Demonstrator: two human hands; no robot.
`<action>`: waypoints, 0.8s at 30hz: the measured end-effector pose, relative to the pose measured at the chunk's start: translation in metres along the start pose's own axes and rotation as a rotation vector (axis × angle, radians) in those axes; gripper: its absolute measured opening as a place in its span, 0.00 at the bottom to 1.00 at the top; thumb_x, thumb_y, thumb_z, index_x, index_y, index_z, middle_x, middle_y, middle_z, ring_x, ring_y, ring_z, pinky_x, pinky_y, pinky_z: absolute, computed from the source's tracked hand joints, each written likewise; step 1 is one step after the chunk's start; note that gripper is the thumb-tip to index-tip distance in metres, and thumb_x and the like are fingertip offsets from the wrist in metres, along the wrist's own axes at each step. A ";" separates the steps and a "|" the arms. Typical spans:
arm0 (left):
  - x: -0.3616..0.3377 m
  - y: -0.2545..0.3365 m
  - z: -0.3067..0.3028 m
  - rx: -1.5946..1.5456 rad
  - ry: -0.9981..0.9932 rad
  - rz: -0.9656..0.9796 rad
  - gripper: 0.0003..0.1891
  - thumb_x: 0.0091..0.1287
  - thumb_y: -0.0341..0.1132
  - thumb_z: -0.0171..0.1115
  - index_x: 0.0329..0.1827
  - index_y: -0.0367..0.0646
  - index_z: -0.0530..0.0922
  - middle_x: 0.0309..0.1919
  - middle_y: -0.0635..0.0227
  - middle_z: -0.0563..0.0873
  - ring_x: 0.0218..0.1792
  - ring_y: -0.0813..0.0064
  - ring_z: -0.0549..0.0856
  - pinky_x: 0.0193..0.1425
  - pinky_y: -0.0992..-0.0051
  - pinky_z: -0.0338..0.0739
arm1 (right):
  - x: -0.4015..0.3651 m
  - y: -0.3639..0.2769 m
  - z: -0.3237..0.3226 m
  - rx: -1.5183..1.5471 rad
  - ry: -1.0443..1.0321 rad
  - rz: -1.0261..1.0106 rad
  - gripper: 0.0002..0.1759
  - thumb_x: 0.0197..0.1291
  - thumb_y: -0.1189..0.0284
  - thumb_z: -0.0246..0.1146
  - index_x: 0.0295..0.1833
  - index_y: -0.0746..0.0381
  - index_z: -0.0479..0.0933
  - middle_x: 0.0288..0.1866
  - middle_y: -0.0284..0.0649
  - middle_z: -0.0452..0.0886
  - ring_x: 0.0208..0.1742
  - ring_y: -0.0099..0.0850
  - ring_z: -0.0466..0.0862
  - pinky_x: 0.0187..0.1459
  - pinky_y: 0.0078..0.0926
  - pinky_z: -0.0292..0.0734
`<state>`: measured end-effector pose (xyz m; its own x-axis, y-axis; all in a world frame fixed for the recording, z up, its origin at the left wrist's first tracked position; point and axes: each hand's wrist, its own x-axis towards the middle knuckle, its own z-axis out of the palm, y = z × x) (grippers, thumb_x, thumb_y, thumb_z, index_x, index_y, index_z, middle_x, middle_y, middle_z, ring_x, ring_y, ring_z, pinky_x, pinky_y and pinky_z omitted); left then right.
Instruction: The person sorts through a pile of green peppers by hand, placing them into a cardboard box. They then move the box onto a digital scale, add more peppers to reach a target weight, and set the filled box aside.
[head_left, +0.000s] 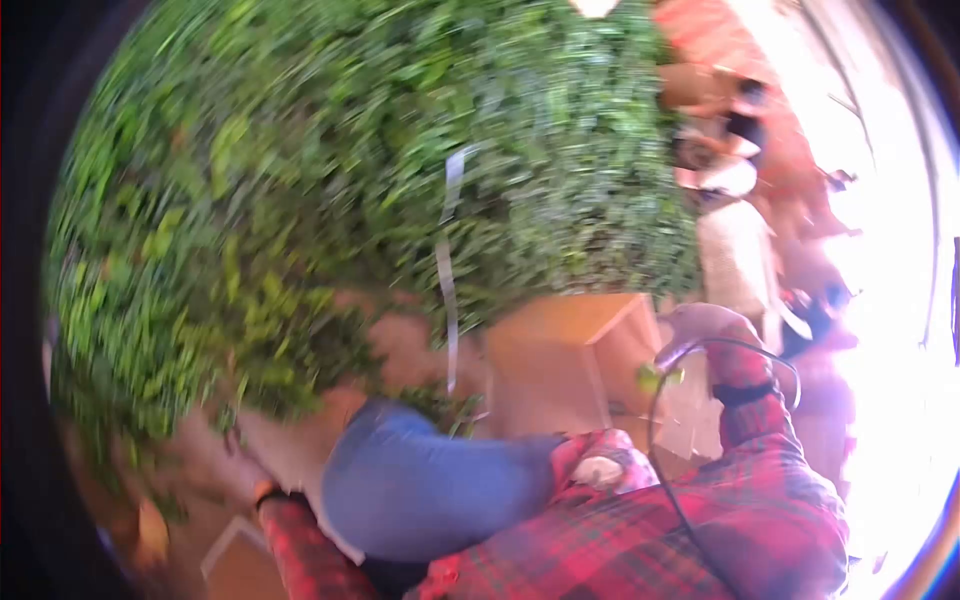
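My right hand (705, 327) is over the open end of a cardboard box (545, 375), its fingers bent down and pressed together. A small green sprig (655, 377) shows at their tips; motion blur softens it. On the lower left, my left hand (232, 462) reaches to the edge of a large heap of green leafy cuttings (400, 170). Its fingers are smeared, so I cannot make out whether they hold anything. A pale strip (449, 270) lies across the leaves.
My bent knee in blue jeans (420, 485) is between my arms. A thin black cable (655, 430) loops past my right wrist. Another cardboard box (240, 565) stands at lower left. Other people (725, 140) are along the heap's far right side, beside a pale sack-like object (735, 255).
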<state>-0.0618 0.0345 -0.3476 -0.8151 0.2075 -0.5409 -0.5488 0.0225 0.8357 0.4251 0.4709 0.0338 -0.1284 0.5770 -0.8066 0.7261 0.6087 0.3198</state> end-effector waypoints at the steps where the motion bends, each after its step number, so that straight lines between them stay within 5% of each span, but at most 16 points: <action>1: 0.028 -0.043 -0.043 0.059 0.031 0.031 0.26 0.74 0.47 0.55 0.69 0.39 0.70 0.60 0.56 0.79 0.58 0.62 0.79 0.62 0.64 0.74 | 0.019 -0.028 -0.012 0.130 0.146 -0.108 0.43 0.53 0.48 0.71 0.68 0.64 0.72 0.62 0.49 0.78 0.64 0.47 0.78 0.64 0.38 0.72; 2: 0.020 -0.051 -0.047 0.202 0.141 0.248 0.24 0.74 0.45 0.56 0.67 0.39 0.73 0.57 0.58 0.82 0.55 0.64 0.81 0.61 0.67 0.75 | 0.039 -0.061 -0.024 0.277 0.275 -0.221 0.45 0.54 0.48 0.71 0.70 0.64 0.69 0.67 0.49 0.75 0.67 0.46 0.76 0.65 0.39 0.71; 3: 0.038 -0.076 -0.073 0.279 0.239 0.192 0.25 0.73 0.47 0.57 0.64 0.37 0.76 0.55 0.54 0.83 0.55 0.59 0.81 0.61 0.65 0.74 | 0.061 -0.094 -0.031 0.441 0.383 -0.324 0.48 0.54 0.47 0.71 0.73 0.64 0.66 0.71 0.48 0.72 0.69 0.46 0.73 0.66 0.40 0.70; 4: 0.015 -0.056 -0.063 0.803 0.346 0.104 0.29 0.71 0.50 0.58 0.62 0.32 0.76 0.56 0.48 0.82 0.56 0.53 0.80 0.62 0.61 0.72 | 0.087 -0.131 -0.036 0.699 0.284 -0.469 0.50 0.55 0.46 0.71 0.75 0.63 0.62 0.73 0.48 0.68 0.70 0.44 0.73 0.66 0.42 0.70; 5: 0.021 -0.073 -0.079 0.964 0.366 0.187 0.36 0.67 0.55 0.61 0.62 0.27 0.74 0.57 0.41 0.80 0.58 0.49 0.79 0.63 0.59 0.70 | 0.111 -0.174 -0.036 0.957 0.163 -0.581 0.52 0.56 0.46 0.70 0.77 0.62 0.58 0.76 0.47 0.64 0.70 0.43 0.72 0.66 0.43 0.70; 6: 0.023 -0.074 -0.076 0.762 0.484 0.110 0.39 0.65 0.57 0.63 0.65 0.26 0.72 0.59 0.41 0.79 0.58 0.50 0.79 0.64 0.59 0.70 | 0.132 -0.213 -0.033 1.214 0.036 -0.655 0.54 0.56 0.45 0.70 0.79 0.61 0.53 0.78 0.47 0.61 0.71 0.41 0.71 0.66 0.44 0.69; 9: 0.050 -0.086 -0.091 0.394 0.637 0.012 0.47 0.62 0.59 0.65 0.70 0.23 0.64 0.69 0.43 0.71 0.66 0.61 0.74 0.72 0.66 0.63 | 0.227 -0.296 0.009 1.471 -0.350 -0.487 0.56 0.60 0.46 0.67 0.83 0.52 0.42 0.78 0.48 0.60 0.74 0.49 0.64 0.68 0.50 0.66; 11: 0.074 -0.082 -0.090 0.415 0.645 0.035 0.48 0.62 0.62 0.62 0.73 0.26 0.63 0.70 0.44 0.71 0.67 0.57 0.73 0.73 0.64 0.63 | 0.296 -0.345 0.031 1.880 -0.659 -0.055 0.56 0.60 0.44 0.66 0.83 0.45 0.40 0.76 0.49 0.62 0.71 0.47 0.66 0.63 0.55 0.70; 12: 0.083 -0.077 -0.087 0.432 0.641 0.040 0.49 0.63 0.63 0.61 0.74 0.28 0.62 0.70 0.45 0.71 0.68 0.55 0.73 0.73 0.63 0.62 | 0.324 -0.366 0.047 1.830 -0.573 -0.192 0.56 0.59 0.44 0.67 0.83 0.43 0.41 0.75 0.48 0.62 0.70 0.47 0.67 0.61 0.56 0.70; 14: 0.107 -0.044 -0.062 0.949 0.621 -0.030 0.50 0.62 0.66 0.60 0.73 0.28 0.63 0.68 0.42 0.73 0.64 0.47 0.75 0.71 0.60 0.65 | 0.370 -0.404 0.065 1.708 -0.396 -0.472 0.56 0.57 0.46 0.70 0.83 0.39 0.42 0.74 0.48 0.64 0.69 0.46 0.67 0.58 0.60 0.71; 16: 0.149 -0.052 -0.044 1.007 0.539 0.181 0.50 0.62 0.70 0.57 0.72 0.32 0.65 0.66 0.42 0.74 0.64 0.45 0.75 0.71 0.58 0.65 | 0.357 -0.429 0.043 1.431 -0.150 -0.705 0.57 0.53 0.55 0.74 0.83 0.41 0.46 0.73 0.48 0.65 0.69 0.43 0.68 0.60 0.56 0.70; 18: 0.153 -0.023 0.010 0.863 0.400 0.076 0.49 0.60 0.70 0.59 0.72 0.35 0.67 0.63 0.42 0.78 0.64 0.47 0.76 0.68 0.55 0.68 | 0.341 -0.457 0.006 1.469 -0.254 -0.594 0.59 0.49 0.65 0.76 0.82 0.43 0.48 0.73 0.49 0.65 0.68 0.39 0.70 0.63 0.50 0.68; 19: 0.156 -0.033 0.031 0.811 0.279 0.179 0.44 0.62 0.66 0.60 0.72 0.42 0.68 0.66 0.43 0.74 0.64 0.41 0.74 0.69 0.54 0.67 | 0.343 -0.478 -0.022 1.638 -0.458 -0.364 0.60 0.46 0.71 0.76 0.82 0.45 0.48 0.74 0.49 0.65 0.68 0.38 0.70 0.65 0.46 0.67; 21: 0.141 -0.037 0.081 0.792 0.138 0.217 0.40 0.63 0.60 0.64 0.74 0.49 0.68 0.73 0.46 0.67 0.67 0.33 0.66 0.71 0.55 0.65 | 0.362 -0.497 -0.042 1.474 -0.299 -0.574 0.62 0.44 0.76 0.77 0.82 0.49 0.49 0.74 0.49 0.65 0.68 0.35 0.71 0.68 0.38 0.65; 22: 0.142 -0.045 0.083 0.786 0.108 0.237 0.41 0.63 0.59 0.65 0.75 0.44 0.66 0.72 0.44 0.67 0.69 0.37 0.65 0.72 0.56 0.64 | 0.373 -0.501 -0.038 1.093 0.052 -0.957 0.62 0.43 0.74 0.77 0.82 0.51 0.49 0.75 0.48 0.65 0.68 0.34 0.72 0.69 0.34 0.64; 24: 0.139 -0.041 0.093 0.659 0.097 0.173 0.41 0.65 0.54 0.65 0.75 0.37 0.63 0.70 0.40 0.68 0.70 0.43 0.65 0.73 0.58 0.63 | 0.371 -0.510 -0.048 0.622 0.278 -1.218 0.59 0.38 0.77 0.70 0.80 0.52 0.52 0.77 0.52 0.63 0.78 0.51 0.61 0.77 0.42 0.55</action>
<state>-0.1355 0.1532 -0.4488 -0.9105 0.1742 -0.3750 -0.2067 0.5937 0.7777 -0.0256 0.4009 -0.4043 -0.9638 -0.0015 -0.2666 0.2296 0.5035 -0.8329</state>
